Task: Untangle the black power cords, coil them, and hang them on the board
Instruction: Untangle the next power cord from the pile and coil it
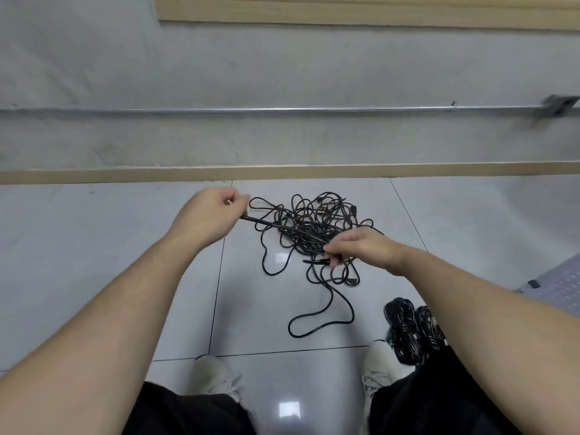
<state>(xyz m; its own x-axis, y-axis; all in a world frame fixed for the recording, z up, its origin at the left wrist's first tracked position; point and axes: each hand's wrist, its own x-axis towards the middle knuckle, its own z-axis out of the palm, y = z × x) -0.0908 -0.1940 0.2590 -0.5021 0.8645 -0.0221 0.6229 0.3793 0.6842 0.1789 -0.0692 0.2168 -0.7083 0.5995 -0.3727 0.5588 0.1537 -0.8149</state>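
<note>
A tangle of black power cords (314,221) lies on the tiled floor in front of me. My left hand (210,215) grips a folded length of cord at its left end, raised above the floor. My right hand (361,246) pinches the same stretch of cord at its right end, over the near side of the tangle. The cord runs taut between both hands. One loose loop (320,321) trails toward my feet. Two coiled cord bundles (411,328) lie on the floor by my right shoe.
A wall with a tan baseboard (282,172) and a metal conduit (251,111) runs behind the tangle. A wooden board edge (345,14) shows at the top. A perforated metal plate (558,284) sits at the right. My shoes (216,375) stand near the bottom.
</note>
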